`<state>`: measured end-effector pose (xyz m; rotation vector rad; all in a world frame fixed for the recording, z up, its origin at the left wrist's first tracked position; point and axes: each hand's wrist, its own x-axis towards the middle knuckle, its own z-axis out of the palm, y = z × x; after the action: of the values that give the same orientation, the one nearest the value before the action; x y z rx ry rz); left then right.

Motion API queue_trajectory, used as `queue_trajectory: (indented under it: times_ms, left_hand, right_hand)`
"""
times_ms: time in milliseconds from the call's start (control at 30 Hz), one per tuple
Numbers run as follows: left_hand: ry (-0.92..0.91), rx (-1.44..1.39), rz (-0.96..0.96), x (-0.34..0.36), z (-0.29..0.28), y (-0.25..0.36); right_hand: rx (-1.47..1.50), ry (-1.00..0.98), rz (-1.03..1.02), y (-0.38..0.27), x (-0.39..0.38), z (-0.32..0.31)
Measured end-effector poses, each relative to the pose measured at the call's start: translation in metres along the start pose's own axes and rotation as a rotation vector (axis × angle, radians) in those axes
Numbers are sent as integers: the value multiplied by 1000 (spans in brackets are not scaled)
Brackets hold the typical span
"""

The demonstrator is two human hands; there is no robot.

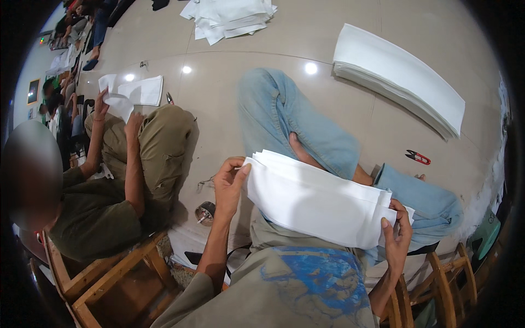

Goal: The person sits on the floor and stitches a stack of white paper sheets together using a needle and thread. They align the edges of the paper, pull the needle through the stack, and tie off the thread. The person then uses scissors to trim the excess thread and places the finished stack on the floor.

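Observation:
Above my crossed legs I hold a small stack of white cloth pieces (317, 199), long and layered, with edges fanned slightly at both ends. My left hand (231, 180) pinches its left end, thumb on top. At the right end my right hand (398, 232) grips the layers between thumb and fingers. The fingers under the cloth are partly hidden. A pair of red-handled thread snips (418, 157) lies on the floor beyond my right hand. Farther off on the right rests a tall, neat stack of white cloth (396, 76).
Loose white cloths (229, 19) lie piled at the far middle. On my left a seated person (98, 208) handles a white cloth (116, 98). A round ashtray-like tin (205, 213) sits by my left forearm. Wooden frames (120, 273) stand at the lower left.

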<state>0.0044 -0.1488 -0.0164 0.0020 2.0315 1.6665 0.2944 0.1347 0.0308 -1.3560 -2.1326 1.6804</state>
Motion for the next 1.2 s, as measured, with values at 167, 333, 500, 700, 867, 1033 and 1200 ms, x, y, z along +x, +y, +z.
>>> queue_trajectory:
  times_ms: [167, 333, 500, 700, 867, 1033, 1200]
  left_hand:
    - [-6, 313, 155, -1, 7, -8]
    - [23, 366, 91, -6, -1, -18]
    - [79, 365, 196, -8, 11, -9]
    - [56, 180, 73, -16, 28, -4]
    - [-25, 289, -105, -17, 33, 32]
    - [-164, 193, -251, -11, 10, 41]
    - [-97, 147, -126, -11, 14, 37]
  right_hand:
    - [-311, 25, -209, 0, 3, 6]
    - [-444, -56, -406, 5, 17, -4]
    - [-314, 214, -196, 2, -10, -28]
    - [194, 399, 139, 15, -31, -48]
    - [291, 447, 175, 16, -25, -39]
    - [338, 449, 221, 24, -24, -49]
    - [309, 544, 158, 14, -26, -47]
